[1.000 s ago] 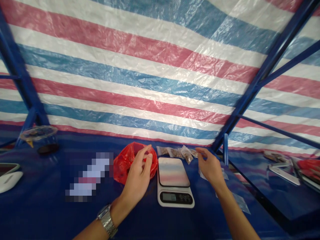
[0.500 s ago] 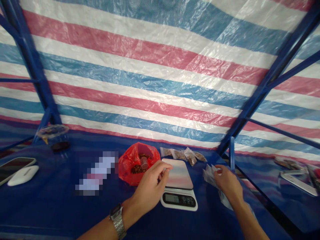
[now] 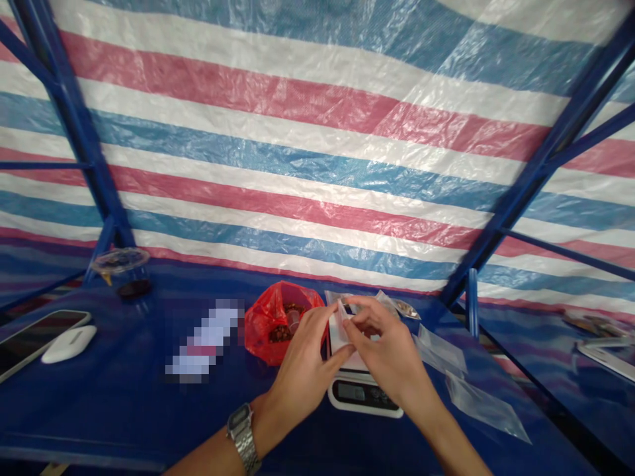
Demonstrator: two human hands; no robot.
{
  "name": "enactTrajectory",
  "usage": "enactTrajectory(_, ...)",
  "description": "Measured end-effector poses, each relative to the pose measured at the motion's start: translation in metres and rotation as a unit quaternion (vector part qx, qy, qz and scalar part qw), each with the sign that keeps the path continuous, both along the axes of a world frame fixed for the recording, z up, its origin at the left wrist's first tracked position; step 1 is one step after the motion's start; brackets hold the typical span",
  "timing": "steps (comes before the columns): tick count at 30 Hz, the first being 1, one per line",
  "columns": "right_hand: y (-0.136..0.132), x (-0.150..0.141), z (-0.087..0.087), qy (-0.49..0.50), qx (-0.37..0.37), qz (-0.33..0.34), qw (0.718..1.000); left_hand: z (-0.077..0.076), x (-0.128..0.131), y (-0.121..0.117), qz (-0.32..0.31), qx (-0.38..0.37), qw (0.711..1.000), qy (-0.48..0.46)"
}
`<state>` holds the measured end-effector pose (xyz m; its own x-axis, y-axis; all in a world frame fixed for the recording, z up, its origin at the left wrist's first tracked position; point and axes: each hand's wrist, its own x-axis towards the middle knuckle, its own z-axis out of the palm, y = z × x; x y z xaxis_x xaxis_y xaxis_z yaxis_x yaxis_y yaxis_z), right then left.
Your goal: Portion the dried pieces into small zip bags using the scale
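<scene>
Over the kitchen scale (image 3: 364,409) my two hands meet. My left hand (image 3: 306,354) pinches one side of a small clear plastic bag (image 3: 340,312), and my right hand (image 3: 389,340) grips the other side with bent fingers. The bag is thin and partly hidden by the fingers; I see nothing in it. Just left of the scale lies an open red plastic bag (image 3: 258,330) holding small brown pieces and a clear little cup (image 3: 294,322). Flat empty clear bags (image 3: 441,349) rest right of my right hand.
Behind the scale are small filled bags (image 3: 407,309), partly covered by my hands. At left lie a phone (image 3: 42,334), a white case (image 3: 69,345) and a clear plastic bowl (image 3: 131,281) with dark contents. Blue metal posts (image 3: 473,304) and a striped tarp stand behind the table.
My right hand has come left from the empty bags to above the scale, meeting my left hand. A clear bag is now between them. The view has shifted slightly.
</scene>
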<state>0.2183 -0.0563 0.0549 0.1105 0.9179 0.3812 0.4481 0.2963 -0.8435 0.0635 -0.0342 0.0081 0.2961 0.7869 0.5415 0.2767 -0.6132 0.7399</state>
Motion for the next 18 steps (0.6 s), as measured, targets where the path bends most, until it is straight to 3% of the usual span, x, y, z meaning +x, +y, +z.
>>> enactTrajectory(6,0.011,-0.027,0.006,-0.021,0.008,0.035,0.999,-0.004,-0.017,0.012,0.029,-0.031,0.997,-0.057)
enactTrajectory(11,0.018,-0.042,0.008,-0.038,0.035,-0.004,0.999,0.003,-0.037,0.011,0.045,0.009,0.999,-0.015)
enactTrajectory(18,0.027,-0.057,0.01,0.076,0.025,0.023,0.997,0.013,-0.064,0.008,0.088,0.033,0.996,-0.006)
